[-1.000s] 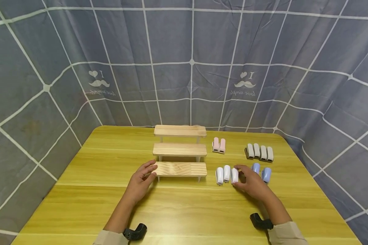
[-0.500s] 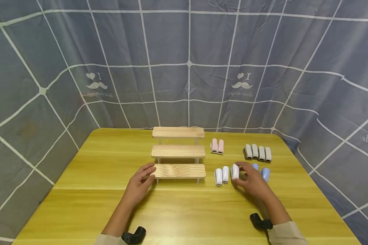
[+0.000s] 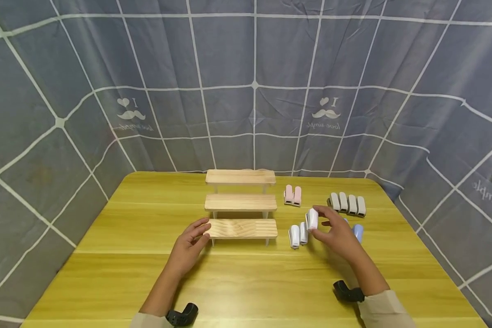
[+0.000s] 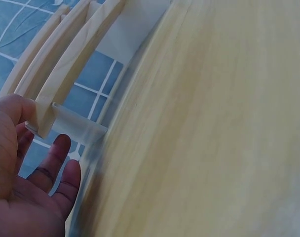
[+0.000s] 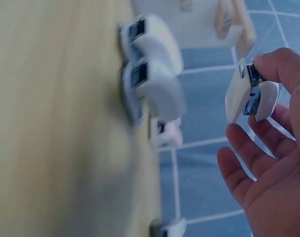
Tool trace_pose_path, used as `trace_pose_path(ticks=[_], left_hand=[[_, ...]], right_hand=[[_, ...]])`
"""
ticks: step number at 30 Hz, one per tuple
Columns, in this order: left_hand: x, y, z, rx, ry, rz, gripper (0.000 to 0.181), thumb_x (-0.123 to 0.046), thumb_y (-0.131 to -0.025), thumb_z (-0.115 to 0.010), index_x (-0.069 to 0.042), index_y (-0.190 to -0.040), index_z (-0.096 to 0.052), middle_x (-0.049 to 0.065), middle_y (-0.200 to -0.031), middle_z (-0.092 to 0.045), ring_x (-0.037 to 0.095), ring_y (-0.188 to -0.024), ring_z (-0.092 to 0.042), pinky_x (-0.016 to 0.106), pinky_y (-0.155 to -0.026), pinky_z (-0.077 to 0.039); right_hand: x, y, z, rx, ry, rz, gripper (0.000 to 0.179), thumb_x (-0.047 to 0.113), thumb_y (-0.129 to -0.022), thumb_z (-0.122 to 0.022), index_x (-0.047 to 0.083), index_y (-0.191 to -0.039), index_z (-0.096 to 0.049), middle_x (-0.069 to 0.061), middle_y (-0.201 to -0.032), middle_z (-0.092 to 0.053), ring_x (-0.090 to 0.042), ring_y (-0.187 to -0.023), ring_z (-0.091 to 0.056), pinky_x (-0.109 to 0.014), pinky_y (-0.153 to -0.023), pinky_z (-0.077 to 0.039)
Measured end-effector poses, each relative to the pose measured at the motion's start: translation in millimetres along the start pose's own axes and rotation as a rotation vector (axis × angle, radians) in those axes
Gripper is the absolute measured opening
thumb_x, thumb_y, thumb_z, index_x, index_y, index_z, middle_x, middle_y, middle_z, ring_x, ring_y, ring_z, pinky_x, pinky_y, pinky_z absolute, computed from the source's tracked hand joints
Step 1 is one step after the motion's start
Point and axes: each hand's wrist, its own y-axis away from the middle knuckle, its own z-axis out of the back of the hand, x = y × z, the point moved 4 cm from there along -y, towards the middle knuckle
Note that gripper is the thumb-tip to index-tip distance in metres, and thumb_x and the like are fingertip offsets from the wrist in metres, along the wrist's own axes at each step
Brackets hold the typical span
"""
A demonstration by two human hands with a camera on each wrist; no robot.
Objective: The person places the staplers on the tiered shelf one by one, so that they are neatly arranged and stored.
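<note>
My right hand [image 3: 337, 232] pinches a white mini stapler [image 3: 312, 219] between thumb and fingers, raised off the tabletop. In the right wrist view this white stapler [image 5: 251, 94] shows metal between its two white shells. Two more white staplers [image 3: 298, 234] stand side by side on the table, just left of it. My left hand [image 3: 187, 246] holds the left end of the lowest step of a three-step wooden display stand [image 3: 242, 228]. From the left wrist, the thumb lies against the step's corner [image 4: 44, 118], while other fingers of this hand [image 4: 51, 163] hang loosely curled below.
Two pink staplers [image 3: 292, 195] stand right of the stand, with several grey ones [image 3: 346, 204] farther right. Blue staplers [image 3: 357, 231] are partly hidden behind my right hand. A grey checked curtain [image 3: 229, 109] surrounds the back and sides of the wooden table [image 3: 246, 282].
My right hand has lifted the white stapler from the row and moved it up and slightly away from me. The left hand keeps its place at the stand.
</note>
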Motion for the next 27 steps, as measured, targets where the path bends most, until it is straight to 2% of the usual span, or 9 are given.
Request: trace_pose_path(ticks=[3, 9, 15, 18, 23, 27], left_hand=[[12.3, -3.0, -1.3, -0.005, 0.000, -0.010, 0.036, -0.015, -0.101, -0.060, 0.000, -0.134, -0.061, 0.003, -0.149, -0.047, 0.029, -0.135, -0.045, 0.052, -0.102, -0.043], [13.7, -2.1, -1.9, -0.008, -0.005, -0.004, 0.035, -0.017, -0.101, -0.060, -0.003, -0.133, -0.063, 0.000, -0.149, -0.048, 0.026, -0.134, -0.046, 0.049, -0.101, -0.045], [14.3, -3.8, -1.1, -0.025, -0.011, -0.022, 0.033, -0.014, -0.100, -0.061, -0.002, -0.131, -0.064, 0.002, -0.147, -0.050, 0.026, -0.130, -0.051, 0.047, -0.099, -0.047], [15.2, -3.3, -1.1, -0.020, -0.009, -0.023, 0.033, -0.013, -0.100, -0.061, -0.002, -0.131, -0.064, 0.003, -0.148, -0.049, 0.026, -0.129, -0.051, 0.046, -0.099, -0.047], [14.0, -2.9, -0.5, -0.024, -0.008, -0.029, 0.034, -0.015, -0.100, -0.061, -0.002, -0.131, -0.064, 0.002, -0.147, -0.050, 0.026, -0.131, -0.049, 0.046, -0.099, -0.046], [13.2, -3.2, 0.2, -0.025, -0.009, -0.032, 0.033, -0.015, -0.100, -0.061, -0.003, -0.131, -0.064, 0.001, -0.147, -0.050, 0.026, -0.132, -0.049, 0.047, -0.099, -0.046]], right_hand=[[11, -6.3, 1, 0.014, -0.038, 0.010, 0.061, 0.013, -0.088, -0.076, 0.005, -0.143, -0.049, -0.013, -0.141, -0.051, -0.032, -0.123, -0.051, -0.050, -0.093, -0.049], [31, -21.2, -5, 0.048, -0.100, 0.059, 0.061, 0.013, -0.090, -0.075, 0.005, -0.144, -0.048, -0.013, -0.141, -0.050, -0.031, -0.123, -0.050, -0.052, -0.094, -0.048], [53, -40.0, -23, 0.069, -0.155, 0.112, 0.061, 0.012, -0.089, -0.075, 0.003, -0.144, -0.049, -0.011, -0.138, -0.052, -0.030, -0.122, -0.052, -0.050, -0.093, -0.048], [62, -46.8, -33, 0.081, -0.167, 0.139, 0.061, 0.012, -0.089, -0.075, 0.001, -0.143, -0.049, -0.011, -0.134, -0.055, -0.030, -0.121, -0.054, -0.048, -0.093, -0.049], [74, -57.2, -45, 0.094, -0.174, 0.176, 0.060, 0.013, -0.088, -0.077, 0.006, -0.142, -0.051, -0.007, -0.131, -0.056, -0.024, -0.120, -0.054, -0.047, -0.091, -0.049], [83, -63.8, -51, 0.097, -0.190, 0.206, 0.059, 0.013, -0.087, -0.077, 0.007, -0.141, -0.053, -0.006, -0.130, -0.057, -0.024, -0.117, -0.055, -0.051, -0.090, -0.049]])
